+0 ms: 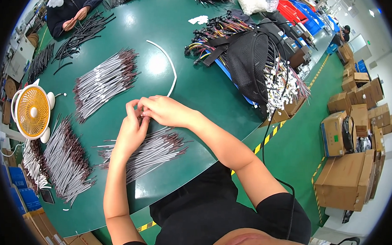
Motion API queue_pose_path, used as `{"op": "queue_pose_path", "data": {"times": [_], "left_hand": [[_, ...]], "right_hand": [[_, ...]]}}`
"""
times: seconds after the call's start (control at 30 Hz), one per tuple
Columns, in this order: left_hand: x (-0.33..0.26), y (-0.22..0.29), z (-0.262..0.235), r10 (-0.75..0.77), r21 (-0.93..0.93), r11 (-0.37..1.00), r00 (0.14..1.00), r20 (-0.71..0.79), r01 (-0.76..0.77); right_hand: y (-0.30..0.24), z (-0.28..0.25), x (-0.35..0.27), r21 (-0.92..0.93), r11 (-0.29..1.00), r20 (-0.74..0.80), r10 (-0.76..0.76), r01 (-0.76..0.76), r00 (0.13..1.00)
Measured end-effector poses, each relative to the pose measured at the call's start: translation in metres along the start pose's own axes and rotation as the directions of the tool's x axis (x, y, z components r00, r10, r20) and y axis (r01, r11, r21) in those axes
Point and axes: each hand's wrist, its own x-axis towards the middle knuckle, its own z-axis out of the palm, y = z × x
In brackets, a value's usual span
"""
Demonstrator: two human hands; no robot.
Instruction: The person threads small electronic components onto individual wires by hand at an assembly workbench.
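Observation:
My left hand [134, 127] and my right hand [167, 111] meet above the table, fingertips pinched together. Something small and dark brown shows between them, too hidden to name. Beneath my left wrist and right forearm lies a loose pile of grey cables [151, 157] with brown ends. Beyond my hands is a tidier bundle of grey cables [100, 85] with brown wire ends, fanned side by side. A curved white strip [172, 67] runs across the table and reaches the back of my right hand; whether it is held cannot be seen.
More grey cables [66, 159] lie at the left beside a yellow and white fan [33, 113]. A black mesh bag [247, 61] rests on wire bundles at the right. A person's hands [75, 19] work across the green table [196, 118]. Cardboard boxes [345, 177] stand on the floor.

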Motion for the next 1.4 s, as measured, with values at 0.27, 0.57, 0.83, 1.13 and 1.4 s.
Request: {"op": "queue_pose_path", "data": {"times": [0.27, 0.57, 0.83, 1.13, 1.4], "left_hand": [[0.004, -0.007, 0.01, 0.109, -0.031, 0.993, 0.986, -0.122, -0.114], [0.002, 0.005, -0.005, -0.092, -0.059, 0.995, 0.99, -0.11, 0.086], [0.006, -0.011, -0.003, -0.083, -0.193, 0.979, 0.991, -0.107, 0.061], [0.005, -0.004, -0.018, -0.178, -0.145, 0.974, 0.984, 0.003, 0.176], [0.007, 0.002, -0.022, -0.04, -0.015, 0.999, 0.995, -0.087, 0.039]], "right_hand": [[-0.006, -0.01, 0.001, 0.277, 0.938, 0.075, 0.196, -0.209, 0.978], [-0.001, -0.001, 0.006, 0.215, 0.955, -0.404, 0.278, -0.205, 0.871], [0.002, 0.002, 0.006, 0.146, 0.985, -0.148, 0.112, -0.091, 0.983], [0.008, 0.0, 0.008, 0.368, 0.9, -0.201, 0.321, -0.232, 0.925], [0.001, 0.004, 0.006, 0.228, 0.959, -0.245, 0.226, -0.17, 0.943]]}}
